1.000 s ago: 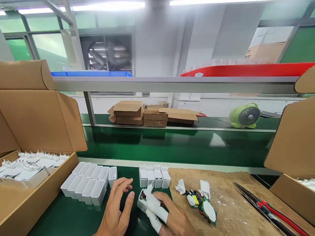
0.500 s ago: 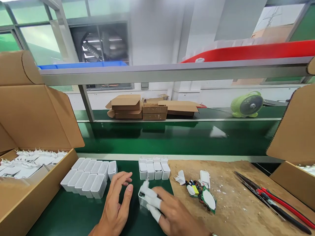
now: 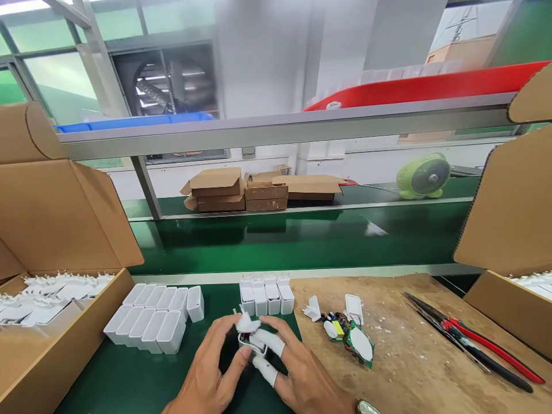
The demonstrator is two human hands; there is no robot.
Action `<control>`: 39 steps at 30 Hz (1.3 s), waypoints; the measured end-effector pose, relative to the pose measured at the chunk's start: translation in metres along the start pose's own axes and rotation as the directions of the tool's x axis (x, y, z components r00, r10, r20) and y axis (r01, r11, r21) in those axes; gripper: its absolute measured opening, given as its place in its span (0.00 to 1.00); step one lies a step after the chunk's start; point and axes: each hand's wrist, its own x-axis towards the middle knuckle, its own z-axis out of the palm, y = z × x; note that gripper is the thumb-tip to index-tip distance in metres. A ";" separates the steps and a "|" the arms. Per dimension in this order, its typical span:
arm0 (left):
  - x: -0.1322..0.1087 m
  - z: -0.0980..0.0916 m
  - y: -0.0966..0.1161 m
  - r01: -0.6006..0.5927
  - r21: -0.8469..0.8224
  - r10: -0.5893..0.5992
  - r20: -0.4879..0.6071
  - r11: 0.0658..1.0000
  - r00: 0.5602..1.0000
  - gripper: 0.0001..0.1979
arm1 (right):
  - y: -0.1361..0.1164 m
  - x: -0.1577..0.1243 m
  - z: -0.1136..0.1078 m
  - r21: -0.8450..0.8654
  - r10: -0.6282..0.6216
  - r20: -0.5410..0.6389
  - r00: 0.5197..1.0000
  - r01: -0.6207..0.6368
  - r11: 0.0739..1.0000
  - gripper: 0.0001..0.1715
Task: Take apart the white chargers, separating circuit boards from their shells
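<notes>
Between my hands, low over the green mat, is a small white plastic case (image 3: 252, 345) with a white pronged piece (image 3: 246, 323) tilted at its open top and dark parts showing inside. My left hand (image 3: 215, 359) grips the case from the left, thumb on its near side. White finger cots cover some fingers of my right hand (image 3: 293, 362), which closes on the case from the right. Just beyond stands a short row of white cases (image 3: 266, 297) with prongs. To the left, open white cases (image 3: 149, 322) sit in two rows, with a single case (image 3: 195, 303) beside them.
Circuit boards (image 3: 360, 342) with white pads lie on a brown work board (image 3: 401, 379). Red-and-black pliers (image 3: 470, 339) and tweezers lie to the right. Cardboard boxes (image 3: 92, 328) of white parts flank both sides. A green fan (image 3: 425, 175) stands on the back shelf.
My left hand has moved right and closed on the case that my right hand holds. The pronged piece now sits tilted at the case's top. The view has shifted slightly.
</notes>
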 end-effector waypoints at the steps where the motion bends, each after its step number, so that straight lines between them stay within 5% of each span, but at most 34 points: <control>1: 0.000 0.001 0.000 0.057 -0.018 -0.057 -0.010 0.998 0.998 0.20 | 0.000 0.000 -0.001 -0.001 0.029 -0.010 1.000 -0.029 1.000 0.27; 6: -0.001 0.005 0.000 0.189 -0.070 -0.188 0.011 0.980 0.982 0.20 | -0.001 0.003 -0.002 0.076 0.002 0.027 1.000 -0.004 0.997 0.21; 17: -0.001 0.008 0.002 0.042 -0.019 -0.043 -0.065 0.999 0.997 0.17 | -0.001 0.013 0.000 0.114 0.014 0.121 0.993 -0.028 0.993 0.15; 23: -0.002 0.009 -0.001 0.056 -0.008 -0.057 -0.090 0.998 0.994 0.17 | 0.000 0.008 -0.001 0.200 0.200 0.057 0.978 -0.207 0.958 0.25; 29: 0.000 0.007 -0.001 0.008 0.007 -0.007 -0.109 1.000 0.994 0.16 | 0.000 0.007 0.000 0.204 0.032 0.107 0.994 -0.054 0.978 0.19; 33: 0.001 0.009 -0.002 0.017 0.003 -0.017 -0.110 1.000 0.994 0.19 | -0.001 0.010 0.001 0.286 0.106 0.105 0.989 -0.133 0.949 0.18; 36: -0.002 0.013 -0.005 -0.045 -0.030 0.043 -0.056 0.999 0.997 0.37 | -0.001 0.015 0.006 0.548 0.295 0.123 0.948 -0.313 0.776 0.15; 39: -0.009 0.019 -0.008 -0.111 -0.045 0.108 -0.056 0.993 0.993 0.46 | 0.001 0.019 0.014 0.837 0.429 0.285 0.857 -0.440 0.324 0.29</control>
